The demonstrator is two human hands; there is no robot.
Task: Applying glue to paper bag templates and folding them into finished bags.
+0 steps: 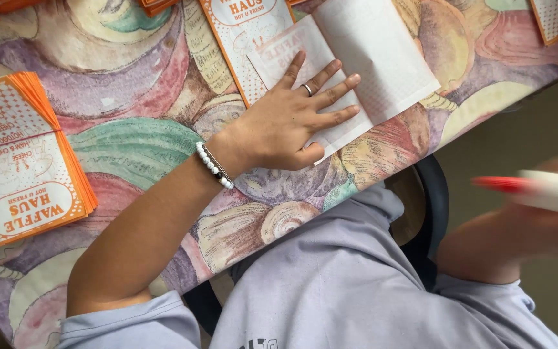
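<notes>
Head view. The left hand (292, 123) lies flat in the upper middle of the frame, fingers spread and pressing down on a white paper sheet (382, 58), palm down, nothing pinched. That sheet lies partly folded on the worktop (130, 97), which is covered by a cloth of pastel swirls; its folded flap (285, 52) shows print through from the other side. The hand wears one ring and one beaded bracelet (214, 166) at the wrist.

The right hand (537, 220) is at the right edge of the frame, off the worktop and badly blurred. It holds a white stick-like thing with a red end (537, 189), perhaps a glue stick or marker; I cannot tell how the grip closes around it.

The paper looks thin, light and limp. It would likely crease easily and slide on the cloth, so it is best held down flat or lifted by an edge or corner.

Count: one stack of orange-edged printed sheets (24, 161) at the left of the frame, one more printed sheet (234, 39) under the white one, and parts of four others along the top edge.
</notes>
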